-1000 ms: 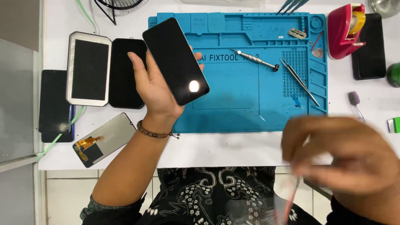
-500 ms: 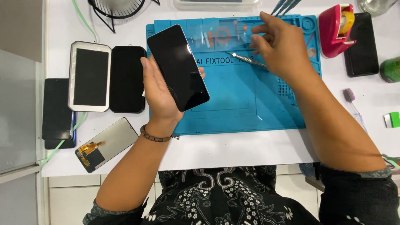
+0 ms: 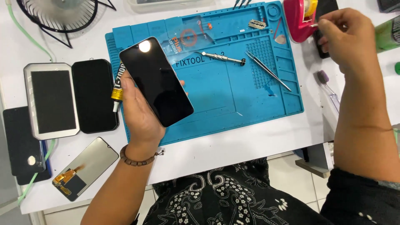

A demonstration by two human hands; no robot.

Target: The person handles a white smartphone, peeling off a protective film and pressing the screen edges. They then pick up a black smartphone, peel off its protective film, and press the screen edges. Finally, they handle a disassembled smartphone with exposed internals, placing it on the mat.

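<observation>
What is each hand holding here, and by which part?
Left hand holds the black phone by its lower end. Right hand is at the pink tape dispenser; grip unclear.

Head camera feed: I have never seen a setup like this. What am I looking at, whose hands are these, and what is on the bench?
There is one view, from a camera worn on the person's head, looking down at a white table. No machine: two bare hands. The left hand holds a black phone, screen up, over a blue repair mat. The right hand reaches to a pink tape dispenser at the upper right. On the mat lie a screwdriver and tweezers. Left of the mat lie a silver-framed phone, a black phone panel and a loose screen part.
</observation>
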